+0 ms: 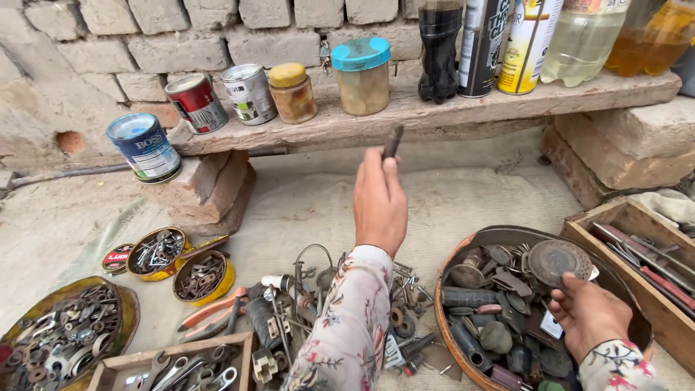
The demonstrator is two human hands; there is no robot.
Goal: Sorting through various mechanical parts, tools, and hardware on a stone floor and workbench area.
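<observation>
A: Brick wall (pixel 145 43) behind, plank shelf (pixel 434 108) of cans, mat (pixel 304 203) below. Step?
B: Sorting. Right hand (pixel 590 315) rests in the round pan (pixel 463 250) at the mat's right edge, fingers loosely curled on scrap, gripping nothing.
A: Left?
B: Left hand (pixel 378 203) raised mid-mat, pinching a dark rod (pixel 392 141). Needs somewhere to put it, I'd judge.

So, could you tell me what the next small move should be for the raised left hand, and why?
Probably bring the left hand back down to the round metal basin of parts. It holds a small dark rod up in its fingers, clear of the shelf, while the right hand rests among the basin's parts.
</observation>
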